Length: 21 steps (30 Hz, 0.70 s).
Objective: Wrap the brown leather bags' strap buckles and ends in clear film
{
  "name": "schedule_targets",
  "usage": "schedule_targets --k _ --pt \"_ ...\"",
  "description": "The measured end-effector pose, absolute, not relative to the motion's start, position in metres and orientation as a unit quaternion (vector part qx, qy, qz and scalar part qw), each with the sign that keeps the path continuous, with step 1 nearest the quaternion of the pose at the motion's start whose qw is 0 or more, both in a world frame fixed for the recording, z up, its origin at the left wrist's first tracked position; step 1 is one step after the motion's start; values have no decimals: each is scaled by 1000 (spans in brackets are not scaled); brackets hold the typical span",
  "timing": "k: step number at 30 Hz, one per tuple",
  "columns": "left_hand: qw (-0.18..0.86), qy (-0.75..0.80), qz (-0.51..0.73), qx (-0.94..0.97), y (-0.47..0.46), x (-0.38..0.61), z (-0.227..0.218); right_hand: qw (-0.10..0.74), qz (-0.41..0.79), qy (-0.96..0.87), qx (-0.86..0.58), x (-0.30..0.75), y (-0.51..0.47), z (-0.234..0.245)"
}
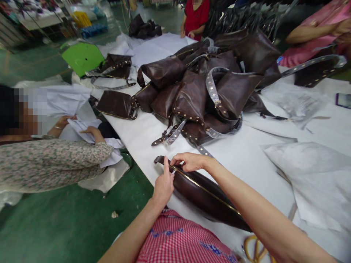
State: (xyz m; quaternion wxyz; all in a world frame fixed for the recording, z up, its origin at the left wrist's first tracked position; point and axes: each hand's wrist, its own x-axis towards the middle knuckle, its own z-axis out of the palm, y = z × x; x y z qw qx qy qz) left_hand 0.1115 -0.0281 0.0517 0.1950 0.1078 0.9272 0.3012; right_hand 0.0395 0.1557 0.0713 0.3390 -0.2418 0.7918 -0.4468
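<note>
A dark brown leather handbag lies on its side in front of me, its gold zipper running along the top. At the bag's left end, my left hand grips the edge by the zipper's end, with the index finger pointing up along it. My right hand is closed in a pinch on the same end, just across the zipper. What lies between its fingertips is too small to make out clearly. A short strap tab sticks out beyond my fingers.
Several brown studded handbags are heaped across the white table. Clear plastic sheets lie at right, and yellow-handled scissors near my right forearm. A seated co-worker handles white sheets at left; others stand beyond.
</note>
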Motion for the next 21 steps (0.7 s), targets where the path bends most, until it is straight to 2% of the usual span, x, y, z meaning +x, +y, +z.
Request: schedule_targets --k 3,7,14,19,21 --pt "194 926 304 109 -28 111 52 289 -454 800 -265 48 158 67" --pt "192 923 316 106 -28 112 56 202 -396 844 -300 51 162 61" --pt "177 917 344 93 -27 113 58 169 -432 836 -293 53 155 67" --pt "175 928 312 102 -23 108 62 121 -312 919 -209 61 134 88" --pt "175 916 349 88 -22 104 64 102 -255 939 -206 68 131 94"
